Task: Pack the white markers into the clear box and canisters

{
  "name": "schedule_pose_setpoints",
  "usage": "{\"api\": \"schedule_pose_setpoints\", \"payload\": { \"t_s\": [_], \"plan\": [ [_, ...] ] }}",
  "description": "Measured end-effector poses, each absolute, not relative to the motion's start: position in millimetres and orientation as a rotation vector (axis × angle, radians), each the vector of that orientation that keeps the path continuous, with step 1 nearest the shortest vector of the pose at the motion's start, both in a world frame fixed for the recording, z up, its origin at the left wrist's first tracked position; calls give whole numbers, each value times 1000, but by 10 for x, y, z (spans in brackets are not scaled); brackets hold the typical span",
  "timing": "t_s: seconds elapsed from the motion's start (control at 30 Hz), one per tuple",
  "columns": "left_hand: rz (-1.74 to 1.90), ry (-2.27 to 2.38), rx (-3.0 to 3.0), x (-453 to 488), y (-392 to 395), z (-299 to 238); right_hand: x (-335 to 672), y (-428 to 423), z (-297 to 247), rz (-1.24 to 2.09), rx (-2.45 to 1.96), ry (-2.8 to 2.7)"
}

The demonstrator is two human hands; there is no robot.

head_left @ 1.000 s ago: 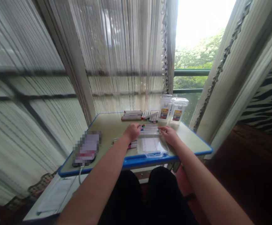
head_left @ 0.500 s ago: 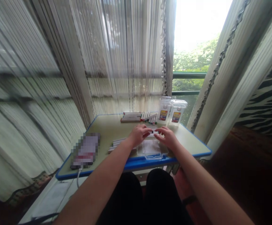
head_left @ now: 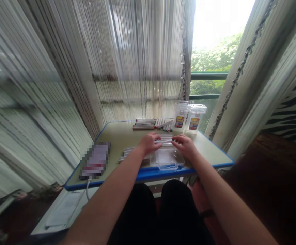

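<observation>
White markers (head_left: 166, 140) lie side by side just behind an open clear plastic case (head_left: 166, 158) near the table's front edge. My left hand (head_left: 149, 143) is closed at their left ends, thumb and fingers curled round a marker. At the right ends my right hand (head_left: 185, 144) pinches the same marker between thumb and fingertips. Part of the marker row is hidden by my fingers. Beside my left forearm lie more white markers (head_left: 126, 153), partly covered by the arm.
A row of red-capped markers (head_left: 144, 124) and a looser group (head_left: 164, 124) lie at the back. Two clear upright cases (head_left: 180, 117) with labels stand at the back right. A blurred-out phone (head_left: 96, 160) with a white cable (head_left: 88, 189) is at the left. Curtains (head_left: 137, 68) hang behind.
My hands have spread slightly apart, from close together over a dark marker tip to the two ends of the white markers. The view has shifted a little.
</observation>
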State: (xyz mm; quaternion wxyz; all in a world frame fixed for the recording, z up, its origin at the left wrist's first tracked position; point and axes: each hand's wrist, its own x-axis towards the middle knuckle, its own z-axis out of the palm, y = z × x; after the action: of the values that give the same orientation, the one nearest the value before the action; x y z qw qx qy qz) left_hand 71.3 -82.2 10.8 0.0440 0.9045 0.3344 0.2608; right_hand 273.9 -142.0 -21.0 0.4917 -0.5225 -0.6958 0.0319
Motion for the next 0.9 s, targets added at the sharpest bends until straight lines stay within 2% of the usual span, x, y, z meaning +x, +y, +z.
{"api": "schedule_pose_setpoints", "payload": {
  "t_s": [0.17, 0.37, 0.6, 0.9],
  "plan": [
    [669, 1117, 2817, 632, -758, 86, 2795, -1394, -244, 119, -1280, -1623],
    [804, 1025, 2787, 659, -764, 81, 2778, -1412, -224, 130, -1295, -1608],
    [745, 1117, 2724, 653, -818, 136, 2819, -1427, -205, 123, -1318, -1630],
    [714, 1133, 2763, 650, -834, 157, 2864, -1440, -195, 158, -1549, -1717]
  ]
}}
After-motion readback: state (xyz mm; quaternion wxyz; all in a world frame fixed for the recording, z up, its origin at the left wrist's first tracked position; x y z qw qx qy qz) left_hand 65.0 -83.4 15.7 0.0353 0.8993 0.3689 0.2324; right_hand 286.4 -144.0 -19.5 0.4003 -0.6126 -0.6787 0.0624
